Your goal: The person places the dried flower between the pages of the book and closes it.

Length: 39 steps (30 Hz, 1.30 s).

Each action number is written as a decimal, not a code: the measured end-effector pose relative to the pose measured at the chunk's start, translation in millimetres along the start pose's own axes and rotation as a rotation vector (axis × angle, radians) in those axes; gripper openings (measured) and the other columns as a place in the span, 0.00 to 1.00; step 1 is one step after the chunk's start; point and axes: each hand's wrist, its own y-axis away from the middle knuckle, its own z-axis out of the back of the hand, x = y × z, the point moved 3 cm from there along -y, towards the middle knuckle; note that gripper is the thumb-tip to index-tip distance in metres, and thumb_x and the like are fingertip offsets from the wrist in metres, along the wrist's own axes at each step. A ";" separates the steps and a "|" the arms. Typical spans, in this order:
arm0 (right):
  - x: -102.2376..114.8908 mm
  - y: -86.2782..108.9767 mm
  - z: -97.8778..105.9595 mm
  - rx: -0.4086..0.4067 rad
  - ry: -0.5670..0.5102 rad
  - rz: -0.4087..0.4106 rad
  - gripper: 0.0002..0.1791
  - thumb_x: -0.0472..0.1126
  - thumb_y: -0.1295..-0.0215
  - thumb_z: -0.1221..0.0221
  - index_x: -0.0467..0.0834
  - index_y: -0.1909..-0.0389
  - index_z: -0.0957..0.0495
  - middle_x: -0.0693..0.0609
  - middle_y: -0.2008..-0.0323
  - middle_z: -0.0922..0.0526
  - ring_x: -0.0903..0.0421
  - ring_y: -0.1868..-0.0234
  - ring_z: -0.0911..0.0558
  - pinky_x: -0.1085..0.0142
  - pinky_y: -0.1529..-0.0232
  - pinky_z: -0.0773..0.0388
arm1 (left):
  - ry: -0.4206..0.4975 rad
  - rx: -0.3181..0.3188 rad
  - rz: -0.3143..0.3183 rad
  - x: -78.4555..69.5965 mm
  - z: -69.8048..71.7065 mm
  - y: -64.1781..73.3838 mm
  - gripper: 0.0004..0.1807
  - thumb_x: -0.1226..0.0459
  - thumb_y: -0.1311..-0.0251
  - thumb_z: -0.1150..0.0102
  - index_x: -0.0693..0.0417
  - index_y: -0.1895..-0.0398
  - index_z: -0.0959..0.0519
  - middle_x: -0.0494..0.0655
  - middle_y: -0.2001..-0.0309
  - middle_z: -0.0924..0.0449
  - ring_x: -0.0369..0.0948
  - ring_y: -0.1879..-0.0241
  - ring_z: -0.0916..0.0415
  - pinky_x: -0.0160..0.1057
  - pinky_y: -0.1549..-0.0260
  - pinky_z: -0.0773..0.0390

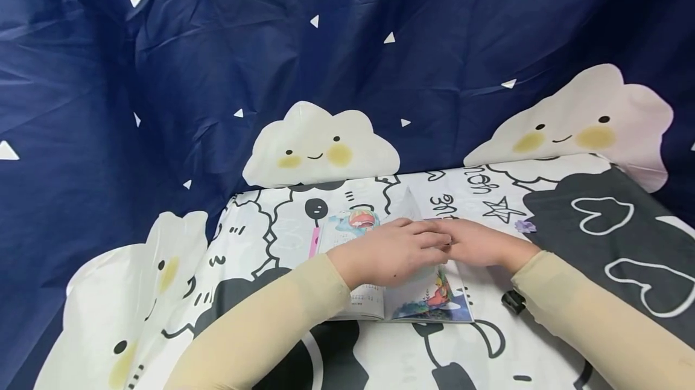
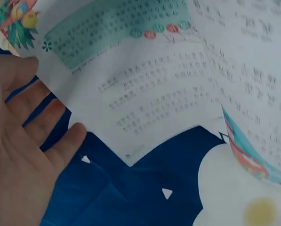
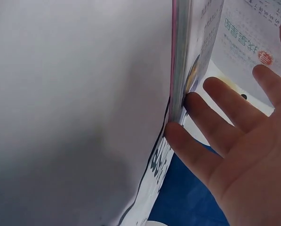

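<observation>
An open picture book (image 1: 402, 313) with printed text and coloured drawings lies on the patterned cloth, one page (image 1: 408, 204) standing up from it. My left hand (image 1: 399, 251) reaches over the middle of the book, overlapping my right hand (image 1: 475, 244) at the fingers. In the left wrist view, the left hand's loosely extended fingers (image 2: 53, 123) are right at the edge of a printed page (image 2: 145, 94). The right wrist view shows the right hand's fingers (image 3: 225, 106) spread and fairly straight, fingertips at the book's page edges (image 3: 180, 61).
The black-and-white cloth (image 1: 434, 354) bears hearts and doodles. A small purple object (image 1: 525, 226) lies right of the book, and a small black object (image 1: 513, 301) shows beneath the right wrist. Behind hangs a dark blue curtain (image 1: 347, 46) with cloud shapes (image 1: 320, 148).
</observation>
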 end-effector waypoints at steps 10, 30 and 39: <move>-3.5 -1.0 -0.5 -0.002 0.049 -0.013 0.36 0.56 0.28 0.39 0.51 0.23 0.36 0.52 0.40 0.21 0.52 0.43 0.22 0.49 0.43 0.27 | -0.005 -0.095 -0.045 14.2 17.0 30.7 0.10 0.64 0.30 0.45 0.39 0.59 0.14 0.34 0.44 0.18 0.40 0.32 0.32 0.43 0.31 0.40; -4.0 13.4 -9.6 0.183 0.163 -0.098 0.51 0.66 0.47 0.30 0.52 0.23 0.35 0.40 0.23 0.42 0.33 0.24 0.47 0.36 0.32 0.42 | 0.091 0.082 0.052 13.1 -32.1 101.8 0.36 0.67 0.37 0.39 0.35 0.26 0.33 0.40 0.26 0.35 0.45 0.30 0.33 0.45 0.33 0.33; 4.2 20.0 -13.6 0.185 0.256 -0.077 0.53 0.72 0.52 0.30 0.57 0.25 0.33 0.40 0.22 0.45 0.32 0.24 0.48 0.35 0.33 0.41 | 0.059 0.117 0.054 5.3 -62.2 124.1 0.43 0.57 0.34 0.35 0.29 0.20 0.44 0.43 0.22 0.43 0.49 0.27 0.38 0.48 0.42 0.24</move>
